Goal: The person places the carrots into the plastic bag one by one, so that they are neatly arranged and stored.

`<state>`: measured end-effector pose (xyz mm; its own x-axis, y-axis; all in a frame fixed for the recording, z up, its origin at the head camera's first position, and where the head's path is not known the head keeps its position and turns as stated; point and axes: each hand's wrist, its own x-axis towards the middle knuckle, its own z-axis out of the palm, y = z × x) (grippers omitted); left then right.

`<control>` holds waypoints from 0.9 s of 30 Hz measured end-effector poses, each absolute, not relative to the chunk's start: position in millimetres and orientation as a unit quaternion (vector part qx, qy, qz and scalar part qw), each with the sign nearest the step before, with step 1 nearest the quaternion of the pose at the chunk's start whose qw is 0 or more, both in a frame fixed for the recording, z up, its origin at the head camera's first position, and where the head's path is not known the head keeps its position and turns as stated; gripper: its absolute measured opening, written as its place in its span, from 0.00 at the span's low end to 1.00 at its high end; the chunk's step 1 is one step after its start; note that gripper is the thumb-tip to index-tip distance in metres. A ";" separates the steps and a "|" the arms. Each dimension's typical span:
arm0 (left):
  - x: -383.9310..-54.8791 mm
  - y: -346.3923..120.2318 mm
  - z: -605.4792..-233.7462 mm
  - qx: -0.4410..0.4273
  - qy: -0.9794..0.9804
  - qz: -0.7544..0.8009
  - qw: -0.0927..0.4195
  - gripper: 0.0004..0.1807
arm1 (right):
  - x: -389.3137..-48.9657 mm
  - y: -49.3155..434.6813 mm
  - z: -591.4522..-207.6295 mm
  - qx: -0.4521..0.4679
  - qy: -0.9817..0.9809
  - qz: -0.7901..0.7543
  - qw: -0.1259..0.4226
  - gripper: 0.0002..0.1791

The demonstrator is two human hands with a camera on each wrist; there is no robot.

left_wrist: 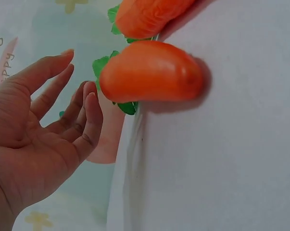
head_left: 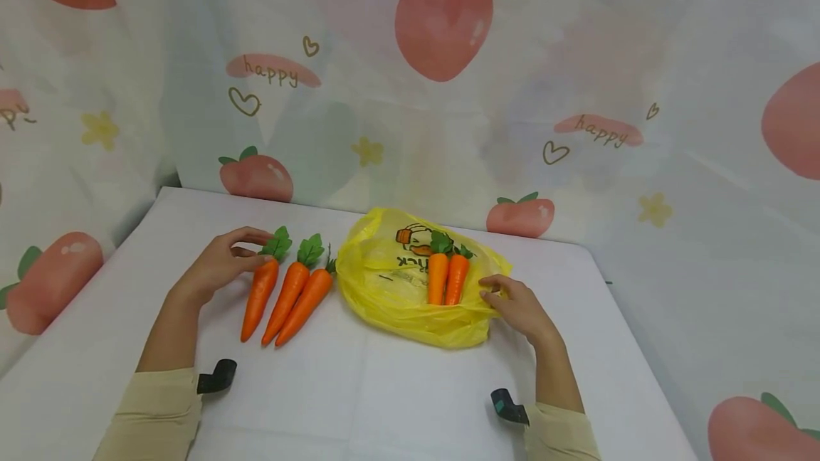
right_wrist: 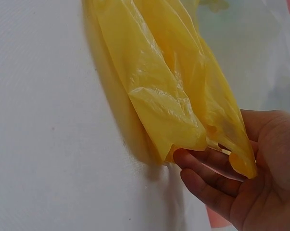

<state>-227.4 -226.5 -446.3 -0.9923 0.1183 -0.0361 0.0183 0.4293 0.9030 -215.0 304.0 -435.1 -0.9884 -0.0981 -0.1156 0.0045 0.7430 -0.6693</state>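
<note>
Three carrots with green leaves lie side by side on the white table, left of a yellow plastic bag (head_left: pixel 384 290). My left hand (head_left: pixel 221 262) is at the leafy top of the leftmost carrot (head_left: pixel 259 294). In the left wrist view its fingers are loosely bent with nothing between them, just beside that carrot (left_wrist: pixel 152 72). My right hand (head_left: pixel 515 304) holds the right edge of the bag's mouth, its fingers under the yellow film (right_wrist: pixel 169 96) and its thumb partly hidden behind it. Two more carrots (head_left: pixel 446 279) lie at the bag, their lower ends behind its front fold.
The middle carrot (head_left: pixel 286 301) and the right one (head_left: pixel 307 304) nearly touch, the latter's leaves close to the bag. A fruit-print curtain (head_left: pixel 397 126) stands behind the white table (head_left: pixel 359 404). Black wrist devices (head_left: pixel 221 375) stick out from both sleeves.
</note>
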 end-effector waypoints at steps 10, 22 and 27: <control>-229.7 -234.4 -458.0 0.024 0.836 0.543 0.080 0.30 | -216.3 304.0 -435.5 -0.023 0.931 -0.356 0.076 0.20; -226.3 -233.5 -457.6 0.079 0.832 0.533 0.134 0.32 | -216.4 304.8 -438.1 -0.019 0.932 -0.353 0.077 0.20; -225.4 -233.7 -458.4 0.088 0.839 0.521 0.130 0.31 | -218.0 304.8 -438.2 -0.025 0.933 -0.351 0.076 0.20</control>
<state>-225.4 -233.7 -458.4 -0.9508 0.2832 -0.1258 0.0126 0.4410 0.8974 -218.0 304.8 -438.2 -0.9874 -0.0988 -0.1238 0.0074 0.7519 -0.6593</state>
